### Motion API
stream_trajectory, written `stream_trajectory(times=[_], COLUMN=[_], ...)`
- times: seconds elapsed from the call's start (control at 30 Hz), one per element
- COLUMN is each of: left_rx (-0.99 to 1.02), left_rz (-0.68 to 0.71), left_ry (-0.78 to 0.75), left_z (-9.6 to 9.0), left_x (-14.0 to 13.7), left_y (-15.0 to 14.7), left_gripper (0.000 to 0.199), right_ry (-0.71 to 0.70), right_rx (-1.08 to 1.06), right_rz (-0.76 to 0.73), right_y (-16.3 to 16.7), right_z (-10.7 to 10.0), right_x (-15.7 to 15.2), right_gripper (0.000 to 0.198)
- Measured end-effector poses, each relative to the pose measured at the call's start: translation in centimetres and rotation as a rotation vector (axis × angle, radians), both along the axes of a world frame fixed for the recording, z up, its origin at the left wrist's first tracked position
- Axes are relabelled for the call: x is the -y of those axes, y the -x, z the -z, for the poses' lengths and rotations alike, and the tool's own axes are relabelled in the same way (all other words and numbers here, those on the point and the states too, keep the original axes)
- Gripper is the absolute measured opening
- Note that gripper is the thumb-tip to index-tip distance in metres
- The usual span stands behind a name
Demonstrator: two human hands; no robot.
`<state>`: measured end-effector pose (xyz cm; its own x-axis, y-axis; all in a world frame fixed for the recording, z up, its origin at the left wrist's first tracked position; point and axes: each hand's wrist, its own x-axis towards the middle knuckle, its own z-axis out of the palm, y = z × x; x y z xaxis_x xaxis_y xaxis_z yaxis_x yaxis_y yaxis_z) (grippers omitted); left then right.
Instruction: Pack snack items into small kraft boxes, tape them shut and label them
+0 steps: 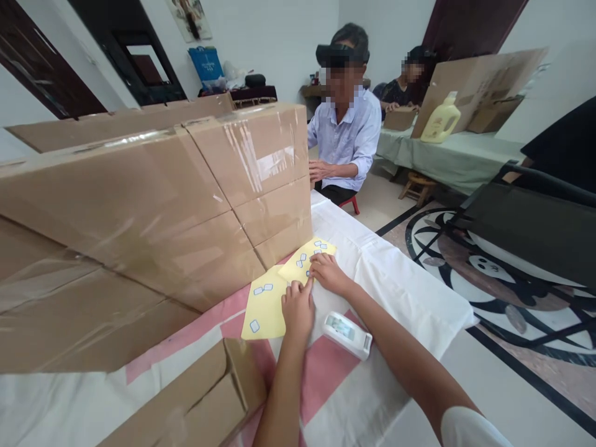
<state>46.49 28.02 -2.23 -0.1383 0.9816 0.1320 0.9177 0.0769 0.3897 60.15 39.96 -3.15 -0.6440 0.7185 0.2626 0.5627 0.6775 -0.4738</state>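
Observation:
Two overlapping yellow sheets of paper [265, 313], with small blue-outlined pale rectangles on them, lie on the cloth-covered table. My left hand [298, 310] rests on the nearer sheet, its fingers stretched forward and slightly bent. On the farther yellow sheet [294, 268] lies my right hand [329, 273], fingers extended and slightly curved, covering part of the marks. The fingertips of both hands almost meet where the sheets overlap; any small thing beneath them is hidden. A white plastic object with a picture label [347, 335] lies beside my right forearm.
Stacked taped cardboard boxes [186, 230] form a wall just beyond the sheets. An opened carton [205, 397] sits at the near left. Across the table sits a person [347, 130] wearing a headset. Behind, a yellow jug [440, 121] stands on another table with a second person.

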Motion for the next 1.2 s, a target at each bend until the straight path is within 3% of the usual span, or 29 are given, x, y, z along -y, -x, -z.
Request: stream_trajectory(times=[0.27, 1.2], left_rx=[-0.045, -0.107], left_rz=[-0.032, -0.105], left_ry=[-0.027, -0.08], left_z=[0.6, 1.3], left_x=[-0.5, -0.5], left_y=[-0.6, -1.4], left_gripper=[0.043, 0.04], right_ry=[-0.032, -0.018], right_rx=[0.01, -0.028], right_rz=[0.017, 0.052], right_y=[0.0, 0.1], right_z=[0.1, -0.3], right_x=[-0.1, 0.4], right_gripper=[0.014, 0.018])
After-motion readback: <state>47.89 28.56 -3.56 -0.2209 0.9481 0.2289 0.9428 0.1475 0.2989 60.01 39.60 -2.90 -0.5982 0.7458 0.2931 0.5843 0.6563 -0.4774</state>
